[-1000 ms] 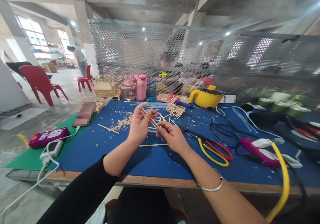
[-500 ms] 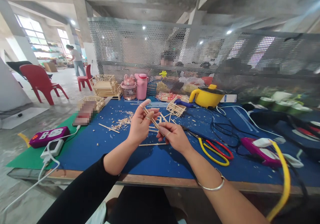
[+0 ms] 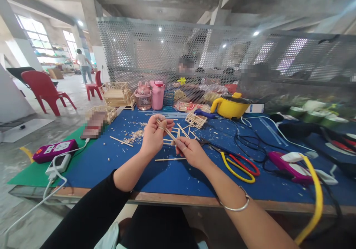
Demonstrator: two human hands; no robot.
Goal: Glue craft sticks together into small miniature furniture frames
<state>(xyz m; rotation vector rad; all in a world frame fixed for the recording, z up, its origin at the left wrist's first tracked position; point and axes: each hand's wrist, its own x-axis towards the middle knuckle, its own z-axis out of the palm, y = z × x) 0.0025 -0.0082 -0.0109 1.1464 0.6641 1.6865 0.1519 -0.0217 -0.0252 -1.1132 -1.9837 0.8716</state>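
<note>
Thin wooden sticks [image 3: 168, 131] lie side by side between my two hands, raised over the blue table mat. My left hand [image 3: 154, 135] is closed round their upper left end. At the lower right end, my right hand [image 3: 192, 150] pinches them with thumb and fingers; its fingertips are partly hidden. Beneath and behind the hands, a small stick frame [image 3: 178, 131] lies on the mat, partly covered. One loose stick [image 3: 170, 159] rests just below the hands, another stick [image 3: 121, 141] farther left. Wood scraps [image 3: 138, 135] are scattered left of my left hand.
Scissors with red and yellow handles [image 3: 239, 166] lie to the right, near cables and a purple power strip [image 3: 292, 169]. A yellow pot [image 3: 233, 106], a blue glue gun [image 3: 204, 113] and a pink flask [image 3: 158, 95] stand behind. A phone [image 3: 94, 125] is at left.
Both hands stay on the sticks. My left hand has shifted slightly left and down, its raised index finger now curled over the sticks. The person in the background has turned.
</note>
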